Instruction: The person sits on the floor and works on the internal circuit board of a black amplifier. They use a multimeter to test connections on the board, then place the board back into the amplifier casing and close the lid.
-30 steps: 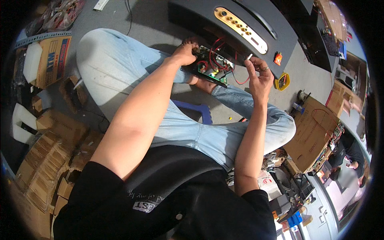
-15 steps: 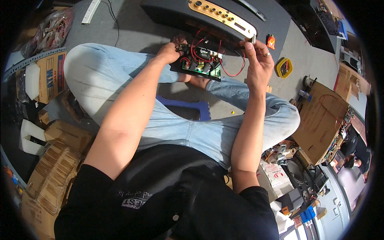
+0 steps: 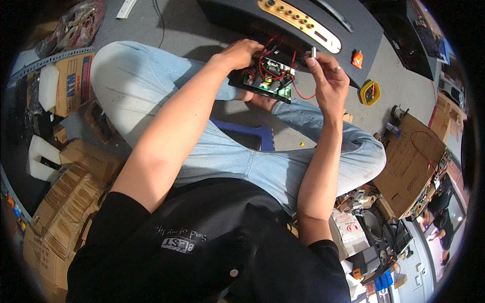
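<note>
A circuit board module (image 3: pixel 273 81) with green boards and a black plate sits above my crossed ankles, tilted against the black speaker cabinet (image 3: pixel 232 15). Red wires (image 3: pixel 266 61) run from it toward the cabinet's lower edge. My left hand (image 3: pixel 238 54) is at the module's upper left, its fingers bent together by the wires; what they grip, if anything, is hidden. Between thumb and index finger my right hand (image 3: pixel 329 76) pinches a small whitish stick-like piece (image 3: pixel 313 52), just below the gold control panel (image 3: pixel 303 22) with its row of knobs.
A yellow tray (image 3: pixel 370 93) of small parts and an orange packet (image 3: pixel 357 59) are at the right. Cardboard boxes (image 3: pixel 73 81) stand left, another cardboard box (image 3: pixel 409 166) right. A blue-edged frame (image 3: pixel 265 136) lies between my legs. Other people (image 3: pixel 442 222) show at the far right.
My left hand has moved from the module's left corner up and right toward the wires. My right hand still pinches the whitish piece. The whole view has shifted slightly.
</note>
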Demonstrator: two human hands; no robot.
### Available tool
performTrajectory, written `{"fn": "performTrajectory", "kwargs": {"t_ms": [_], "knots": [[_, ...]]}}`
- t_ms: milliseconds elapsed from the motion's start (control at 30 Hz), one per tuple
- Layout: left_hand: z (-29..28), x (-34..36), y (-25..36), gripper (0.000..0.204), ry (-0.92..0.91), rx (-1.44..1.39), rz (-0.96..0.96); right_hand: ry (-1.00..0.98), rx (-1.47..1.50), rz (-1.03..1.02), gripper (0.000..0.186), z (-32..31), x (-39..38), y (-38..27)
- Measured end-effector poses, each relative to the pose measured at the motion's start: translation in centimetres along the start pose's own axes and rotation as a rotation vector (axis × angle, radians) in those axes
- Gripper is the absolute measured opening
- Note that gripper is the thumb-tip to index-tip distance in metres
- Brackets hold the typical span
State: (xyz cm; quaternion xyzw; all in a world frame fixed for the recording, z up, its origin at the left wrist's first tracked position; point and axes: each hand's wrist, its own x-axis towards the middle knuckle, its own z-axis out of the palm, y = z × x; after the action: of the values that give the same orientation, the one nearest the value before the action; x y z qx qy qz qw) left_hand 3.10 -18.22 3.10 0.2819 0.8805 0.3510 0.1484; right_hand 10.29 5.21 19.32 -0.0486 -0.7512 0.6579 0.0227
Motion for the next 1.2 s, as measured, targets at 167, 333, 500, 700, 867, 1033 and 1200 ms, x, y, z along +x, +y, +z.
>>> {"fn": "performTrajectory", "kwargs": {"t_ms": [167,333,500,700,867,1033,1200], "knots": [[-1.7,1.4,0.0,0.037,-0.196,-0.077,0.06,-0.056,-0.055,0.003,0.016,-0.2,-0.2,1.2],[-1.3,3.2,-1.1,0.028,-0.221,-0.066,0.021,-0.057,-0.178,0.074,0.018,-0.4,-0.4,2.2],[-0.1,4.3,-2.6,0.025,-0.266,-0.152,-0.035,-0.044,-0.141,0.124,0.02,0.3,-0.3,2.8],[-1.0,3.9,-2.1,0.023,-0.283,-0.172,-0.084,-0.023,-0.169,0.101,0.019,0.2,-0.3,3.0],[-0.4,4.0,-2.6,0.024,-0.257,-0.188,-0.085,0.03,-0.114,0.083,0.015,-0.4,-0.3,2.4],[-0.9,3.3,-2.3,0.026,-0.23,-0.261,-0.115,0.09,0.061,0.051,0.02,-0.9,0.0,1.7],[-1.6,2.7,-1.2,0.032,-0.259,-0.258,-0.125,0.124,0.115,0.028,0.022,-2.0,0.2,1.1]]}}
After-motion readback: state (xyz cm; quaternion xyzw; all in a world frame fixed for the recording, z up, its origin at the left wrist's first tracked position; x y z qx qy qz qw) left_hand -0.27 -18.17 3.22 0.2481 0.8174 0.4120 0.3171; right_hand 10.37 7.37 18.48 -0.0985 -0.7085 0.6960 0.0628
